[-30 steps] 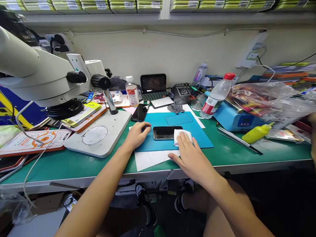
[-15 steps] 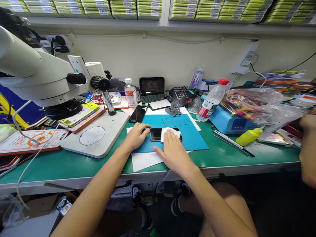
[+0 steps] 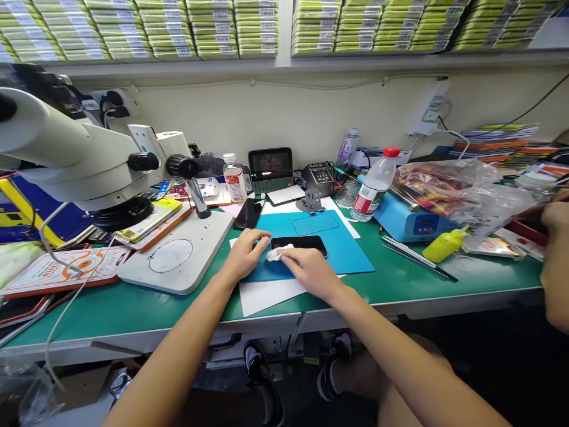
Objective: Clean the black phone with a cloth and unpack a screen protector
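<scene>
Head view shows the right hand (image 3: pixel 313 273) with its fingers closed on a crumpled white wipe (image 3: pixel 274 254), pinched near the left end of the phone (image 3: pixel 311 242). The left hand (image 3: pixel 243 255) has its fingers loosely bent just beside that same end, and whether they touch the phone cannot be told. The phone lies on a blue mat (image 3: pixel 349 255) on the green worktop (image 3: pixel 400 281).

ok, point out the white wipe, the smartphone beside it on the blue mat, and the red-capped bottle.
White wipe (image 3: pixel 273 255): head view, on its crumpled, exposed part.
Smartphone (image 3: pixel 311 242): head view, on its dark screen.
Red-capped plastic bottle (image 3: pixel 377 181): head view, on its clear body above the label.
</scene>
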{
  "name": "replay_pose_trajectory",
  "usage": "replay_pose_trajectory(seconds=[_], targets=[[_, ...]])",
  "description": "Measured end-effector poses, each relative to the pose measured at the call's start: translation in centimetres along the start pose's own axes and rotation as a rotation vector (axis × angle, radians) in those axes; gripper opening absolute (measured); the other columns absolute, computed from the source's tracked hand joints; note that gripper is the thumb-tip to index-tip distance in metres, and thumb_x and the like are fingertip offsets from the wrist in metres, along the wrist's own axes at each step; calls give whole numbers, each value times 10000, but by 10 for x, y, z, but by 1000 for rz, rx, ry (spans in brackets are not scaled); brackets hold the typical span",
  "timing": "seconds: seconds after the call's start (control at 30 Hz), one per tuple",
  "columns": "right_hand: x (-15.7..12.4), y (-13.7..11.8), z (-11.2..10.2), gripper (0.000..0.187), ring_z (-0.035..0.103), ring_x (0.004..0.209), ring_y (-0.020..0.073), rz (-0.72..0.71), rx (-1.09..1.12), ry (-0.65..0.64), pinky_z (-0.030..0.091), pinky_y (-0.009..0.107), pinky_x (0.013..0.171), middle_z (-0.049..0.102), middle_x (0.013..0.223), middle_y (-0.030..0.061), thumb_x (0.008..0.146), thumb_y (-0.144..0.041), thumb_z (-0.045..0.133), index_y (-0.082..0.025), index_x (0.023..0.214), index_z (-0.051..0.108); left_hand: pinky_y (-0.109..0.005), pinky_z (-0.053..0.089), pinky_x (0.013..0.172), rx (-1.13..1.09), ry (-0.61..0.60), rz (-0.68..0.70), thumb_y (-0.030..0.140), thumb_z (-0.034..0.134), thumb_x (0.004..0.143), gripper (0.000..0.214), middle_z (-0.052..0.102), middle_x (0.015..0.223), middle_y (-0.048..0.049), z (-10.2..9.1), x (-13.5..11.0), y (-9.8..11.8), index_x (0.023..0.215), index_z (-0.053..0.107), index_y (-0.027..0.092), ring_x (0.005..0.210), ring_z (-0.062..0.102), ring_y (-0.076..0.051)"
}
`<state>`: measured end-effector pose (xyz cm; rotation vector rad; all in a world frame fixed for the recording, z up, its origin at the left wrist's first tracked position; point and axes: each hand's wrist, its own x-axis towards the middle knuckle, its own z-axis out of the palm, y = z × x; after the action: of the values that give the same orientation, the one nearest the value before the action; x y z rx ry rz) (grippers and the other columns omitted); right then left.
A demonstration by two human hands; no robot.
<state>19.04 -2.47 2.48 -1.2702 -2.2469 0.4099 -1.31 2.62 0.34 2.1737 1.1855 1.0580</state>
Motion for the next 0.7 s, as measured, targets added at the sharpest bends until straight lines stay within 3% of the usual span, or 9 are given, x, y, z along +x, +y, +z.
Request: replay_pose_trajectory(seconds=[0.1,0.17,0.3,0.37,0.5,0.6,0.7], targets=[[13,9,-25,367,727,936,223,67,163,98,559,347,838,789,1038,29,983,-343,417,-220,1074,750,-349,482,931,-11,-75,92,395,553,941,307,685,1163,-52,0,7,15,1196,632,244,1072,598,-221],[26,18,-39,367,725,906,231,63,193,134,560,356,813,792,1005,31,966,-358,435,-208,1048,761,-337,487,896,14,-103,142,357,615,907,343,698,1094,-37,2,21,24,1233,610,248,996,620,-208],[52,54,-59,402,668,1131,259,-61,82,206,497,392,1005,732,1223,67,949,-414,471,-183,1138,739,-305,481,785,92,13,155,217,555,908,158,694,856,-11,7,59,22,989,691,218,823,616,-181],[60,80,-67,457,601,1249,268,-112,-20,140,440,408,1085,670,1334,85,934,-440,496,-163,1240,690,-309,477,793,146,140,122,188,548,887,155,699,871,-21,7,74,10,917,697,212,845,612,-190],[64,129,-78,629,546,1303,291,-129,-168,-122,428,445,1090,590,1432,97,892,-490,570,-170,1432,527,-331,480,794,238,357,-29,196,536,870,173,714,939,-40,1,84,-23,932,698,203,871,610,-212],[63,148,-80,813,513,1320,316,-114,-214,-225,419,463,1083,533,1481,125,853,-543,621,-170,1531,373,-350,477,832,315,352,-8,192,529,873,184,704,945,-46,1,80,-35,932,702,204,918,596,-228],[64,154,-79,791,502,1324,323,-69,-209,-295,400,471,1093,551,1459,126,862,-562,595,-178,1523,393,-378,462,897,385,311,85,188,518,887,197,681,962,-59,5,77,-29,951,704,204,988,570,-246]])
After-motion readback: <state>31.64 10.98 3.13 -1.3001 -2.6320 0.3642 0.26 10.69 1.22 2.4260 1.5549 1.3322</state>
